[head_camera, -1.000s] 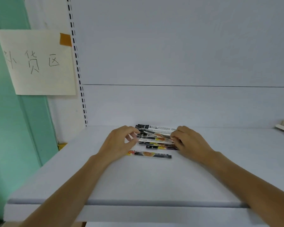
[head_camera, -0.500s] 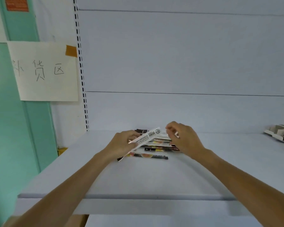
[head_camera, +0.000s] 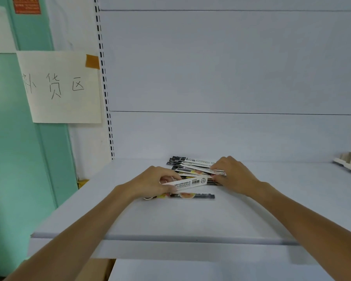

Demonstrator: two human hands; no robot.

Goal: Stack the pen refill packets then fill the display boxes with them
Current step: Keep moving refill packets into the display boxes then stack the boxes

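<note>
Presently left hand (head_camera: pixel 150 182) pinches a long white barcode-printed refill packet (head_camera: pixel 187 182) by its left end, tilted over the loose pile of packets (head_camera: pixel 193 168) on the white shelf (head_camera: pixel 251 209); right hand (head_camera: pixel 232 175) clasps the pile's right end.

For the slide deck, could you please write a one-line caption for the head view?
Left hand holds a white refill packet while right hand steadies the loose pile on the shelf.
</note>
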